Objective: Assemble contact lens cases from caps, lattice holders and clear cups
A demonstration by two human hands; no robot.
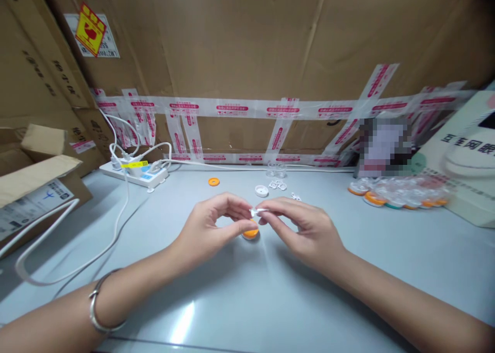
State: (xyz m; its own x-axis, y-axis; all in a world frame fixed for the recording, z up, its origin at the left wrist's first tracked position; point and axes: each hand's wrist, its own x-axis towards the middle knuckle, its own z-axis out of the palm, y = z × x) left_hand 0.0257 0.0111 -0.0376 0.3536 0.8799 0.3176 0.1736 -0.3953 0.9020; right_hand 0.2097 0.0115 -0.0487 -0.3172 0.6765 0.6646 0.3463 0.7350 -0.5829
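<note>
My right hand (pixel 305 227) pinches a small white plastic part (pixel 261 210) between thumb and fingertips. My left hand (pixel 218 221) curls in from the other side, its fingertips at the left end of the same part. Just below, an orange round piece with a pale rim (pixel 251 234) lies on the table, partly hidden by my left thumb. Beyond my hands are a white round cap (pixel 262 190), small white openwork pieces (pixel 277 185) and an orange ring (pixel 214 181). Another white piece (pixel 296 196) shows behind my right hand.
A power strip (pixel 135 173) with white cables lies at the left, beside an open cardboard box (pixel 38 193). Clear round cases with coloured rims (pixel 402 192) are piled at the right near a printed box (pixel 460 157). A large taped carton (pixel 232 49) stands behind.
</note>
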